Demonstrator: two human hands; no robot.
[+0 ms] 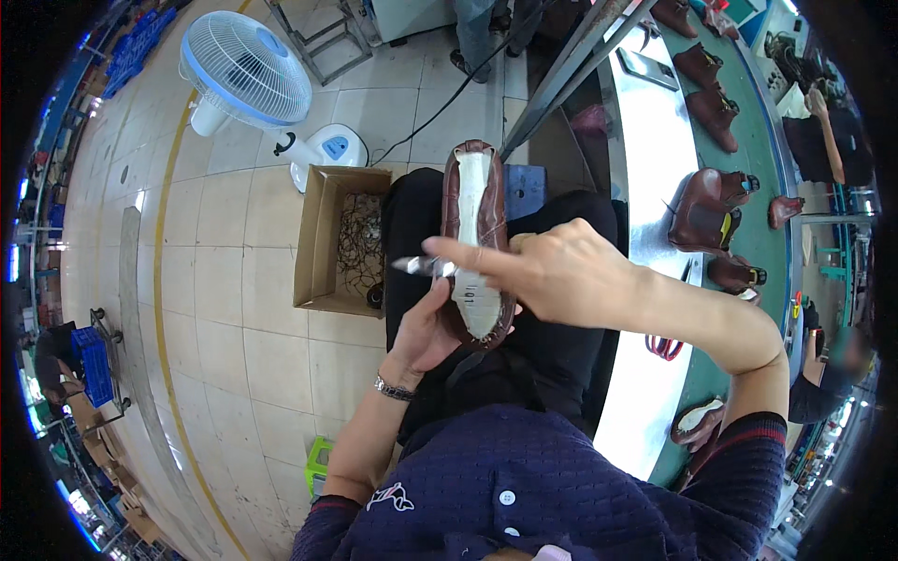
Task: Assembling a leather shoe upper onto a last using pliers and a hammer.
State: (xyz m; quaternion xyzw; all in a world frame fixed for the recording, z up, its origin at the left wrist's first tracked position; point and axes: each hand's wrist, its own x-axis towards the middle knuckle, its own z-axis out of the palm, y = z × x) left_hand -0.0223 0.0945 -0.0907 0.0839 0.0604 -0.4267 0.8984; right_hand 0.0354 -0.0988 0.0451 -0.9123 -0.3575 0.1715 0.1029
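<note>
A brown leather shoe upper (493, 220) stands sole side up over my lap, its long white insole (475, 201) facing me and the leather folded in around the edge. My left hand (426, 329), with a metal watch on the wrist, grips its lower left side. My right hand (571, 276) reaches across the shoe with the index finger stretched along a pointed silver blade (421, 266). The blade's tip points left, past the shoe's edge. Its handle is hidden by my fingers, and the blade is slightly blurred.
An open cardboard box (318, 234) with thin brown scraps stands left of my legs. Beyond it is a white-blue fan (248, 70). On my right runs a metal bench (645, 159), red-handled scissors (664, 348) on it, beside a green conveyor (748, 112) bearing brown shoes (706, 210).
</note>
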